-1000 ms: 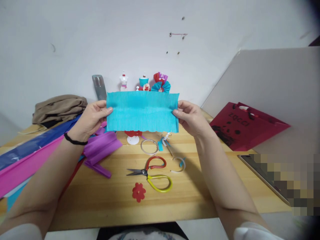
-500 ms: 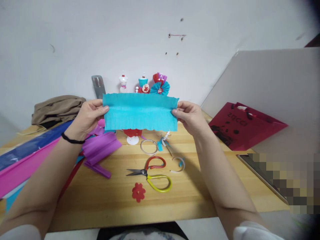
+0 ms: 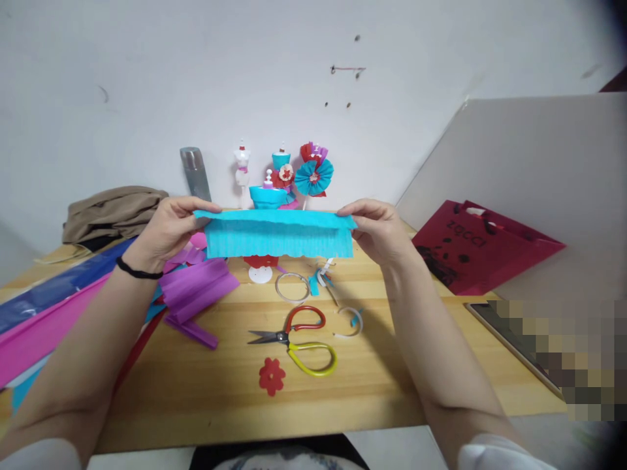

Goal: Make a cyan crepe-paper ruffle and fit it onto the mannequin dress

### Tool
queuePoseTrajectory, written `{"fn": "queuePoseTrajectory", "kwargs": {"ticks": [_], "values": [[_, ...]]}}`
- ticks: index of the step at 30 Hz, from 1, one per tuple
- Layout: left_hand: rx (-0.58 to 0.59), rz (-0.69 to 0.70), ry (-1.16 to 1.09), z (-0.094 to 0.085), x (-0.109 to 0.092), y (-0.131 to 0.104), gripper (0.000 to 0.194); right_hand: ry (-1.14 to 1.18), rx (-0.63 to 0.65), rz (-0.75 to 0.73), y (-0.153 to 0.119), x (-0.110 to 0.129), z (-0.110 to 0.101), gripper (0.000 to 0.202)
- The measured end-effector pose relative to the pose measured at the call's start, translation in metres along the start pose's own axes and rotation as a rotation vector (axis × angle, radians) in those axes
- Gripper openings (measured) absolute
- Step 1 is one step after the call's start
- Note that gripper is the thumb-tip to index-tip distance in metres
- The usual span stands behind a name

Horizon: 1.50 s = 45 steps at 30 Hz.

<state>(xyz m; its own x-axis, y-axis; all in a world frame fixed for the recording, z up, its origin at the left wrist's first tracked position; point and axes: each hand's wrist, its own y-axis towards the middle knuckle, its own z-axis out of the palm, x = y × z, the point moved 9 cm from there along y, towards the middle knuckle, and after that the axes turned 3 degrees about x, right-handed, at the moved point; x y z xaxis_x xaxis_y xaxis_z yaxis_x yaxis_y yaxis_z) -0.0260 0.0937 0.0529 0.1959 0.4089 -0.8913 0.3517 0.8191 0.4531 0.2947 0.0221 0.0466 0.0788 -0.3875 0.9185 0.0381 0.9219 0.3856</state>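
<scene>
A strip of turquoise crepe paper (image 3: 279, 240) is stretched level between my hands, above the wooden table. Its upper edge is folded over toward me. My left hand (image 3: 179, 225) pinches the left end of the fold, and my right hand (image 3: 375, 225) pinches the right end. Below the paper lie scissors (image 3: 281, 337) with one red and one yellow handle, blades pointing left. A red paper flower (image 3: 272, 376) rests just in front of them. Behind the paper stands a small dress-form figure with a turquoise top (image 3: 268, 196), its lower part mostly covered by the strip.
Purple crepe paper (image 3: 198, 287) and rolled sheets (image 3: 59, 313) lie at the left. A tape ring (image 3: 292, 287) and a white open ring (image 3: 360, 323) sit mid-table. Decorated figures (image 3: 314, 176) and a grey bottle (image 3: 194, 173) stand at the back. A red bag (image 3: 484, 248) is at right.
The top edge of the turquoise crepe paper has been folded down toward me, so the strip is shorter in height. More of the figures behind it now shows.
</scene>
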Motion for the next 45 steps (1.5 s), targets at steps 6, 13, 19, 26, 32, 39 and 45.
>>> {"fn": "queuePoseTrajectory", "kwargs": {"ticks": [6, 13, 19, 26, 32, 39, 45], "values": [[0.048, -0.056, 0.071, 0.004, -0.002, -0.002, 0.014, -0.062, 0.042, 0.01, 0.001, 0.001, 0.002, 0.007], [0.053, -0.041, 0.183, 0.004, 0.001, 0.0, 0.032, -0.156, -0.01, -0.063, 0.0, 0.004, 0.004, 0.028], [-0.058, -0.061, 0.277, 0.009, 0.004, 0.0, 0.019, -0.146, 0.042, -0.079, 0.0, 0.002, 0.012, 0.03], [-0.006, -0.139, 0.313, 0.011, 0.006, -0.001, 0.031, -0.166, 0.057, -0.02, 0.0, -0.003, 0.008, 0.026], [0.037, -0.217, 0.345, 0.009, 0.022, 0.0, 0.028, -0.229, 0.085, 0.018, 0.0, -0.01, 0.009, 0.022], [0.107, -0.288, 0.35, 0.012, 0.034, 0.002, 0.015, -0.357, 0.182, 0.083, 0.0, -0.022, 0.014, 0.012], [0.049, -0.354, 0.18, 0.01, 0.042, 0.0, 0.018, -0.323, 0.207, 0.101, 0.0, -0.026, 0.016, 0.014]]}}
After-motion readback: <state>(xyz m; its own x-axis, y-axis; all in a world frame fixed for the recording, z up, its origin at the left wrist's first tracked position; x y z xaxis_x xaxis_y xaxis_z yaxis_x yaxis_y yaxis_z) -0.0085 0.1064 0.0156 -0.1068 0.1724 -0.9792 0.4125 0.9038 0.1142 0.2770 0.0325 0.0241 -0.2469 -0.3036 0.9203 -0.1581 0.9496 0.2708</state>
